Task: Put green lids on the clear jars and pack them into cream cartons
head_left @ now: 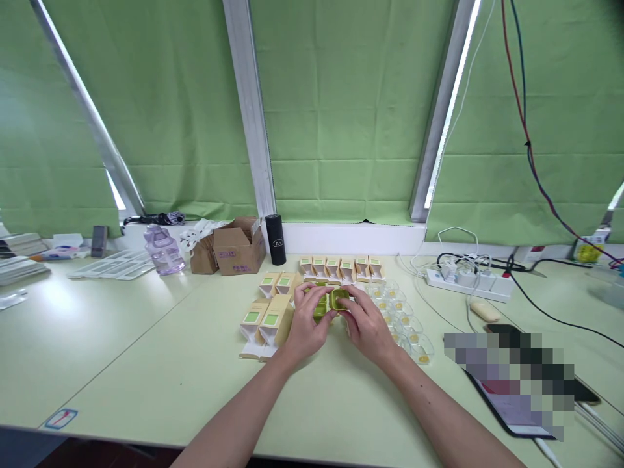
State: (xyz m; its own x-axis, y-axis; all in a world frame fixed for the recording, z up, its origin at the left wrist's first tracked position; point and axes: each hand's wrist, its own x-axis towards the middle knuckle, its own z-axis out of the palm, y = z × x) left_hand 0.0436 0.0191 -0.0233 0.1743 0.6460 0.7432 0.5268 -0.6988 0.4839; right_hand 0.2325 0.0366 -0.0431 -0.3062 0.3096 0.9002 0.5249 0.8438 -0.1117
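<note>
A small olive-green square container [339, 298] is held between my two hands above the table. My left hand [311, 325] is closed, its thumb and fingertips at the container's left side. On the other side, my right hand [366, 323] grips it with thumb and bent fingers. More green pieces [320, 307] show behind my left fingers, partly hidden. Left of my hands stand cream boxes [276, 320] with green squares and open white flaps. Rows of clear plastic cups [405, 323] with yellow spots lie right of my right hand.
Several more cream boxes [333, 268] line the back. Behind stand a black cylinder [275, 240], a cardboard carton [238, 250] and a purple bottle [164, 252]. At right are a power strip [470, 285] with cables, a white oval object [484, 312] and a blurred tablet [519, 406].
</note>
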